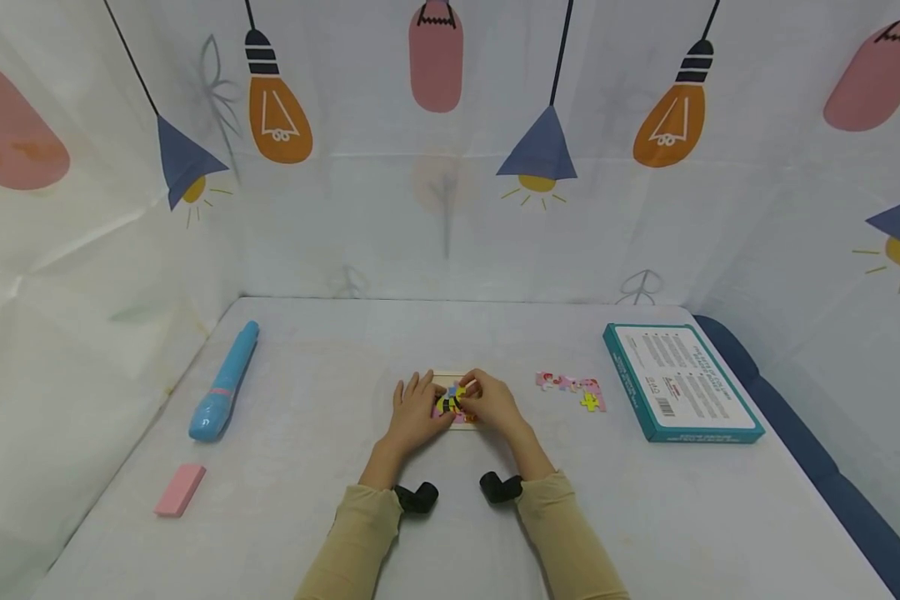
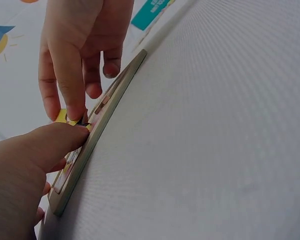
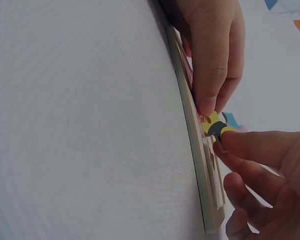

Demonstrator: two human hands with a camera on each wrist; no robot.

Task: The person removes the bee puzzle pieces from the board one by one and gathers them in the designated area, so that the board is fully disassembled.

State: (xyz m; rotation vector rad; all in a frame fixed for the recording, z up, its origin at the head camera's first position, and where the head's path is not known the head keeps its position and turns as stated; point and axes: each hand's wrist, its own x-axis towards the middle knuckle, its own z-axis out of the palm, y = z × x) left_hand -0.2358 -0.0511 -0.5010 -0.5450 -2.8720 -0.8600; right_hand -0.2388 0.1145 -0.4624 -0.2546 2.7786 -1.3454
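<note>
A small wooden puzzle board [image 1: 462,427] with a raised rim lies on the table in front of me, showing a yellow and black striped picture in the head view. My right hand [image 1: 492,407] pinches a yellow and black puzzle piece [image 3: 217,128] between thumb and fingers, tilted over the board. My left hand [image 1: 414,414] rests at the board's left side, fingers spread and fairly straight, its thumb [image 2: 65,140] touching the piece's area. The hands cover much of the board, so how the piece sits against the other pieces is partly hidden.
Joined pink puzzle pieces [image 1: 570,383] with a yellow piece [image 1: 590,402] lie right of the hands. Farther right is a teal-edged box [image 1: 686,383]. At left lie a blue pen-shaped device [image 1: 225,383] and a pink block [image 1: 181,490]. A printed curtain [image 1: 375,225] stands behind the table.
</note>
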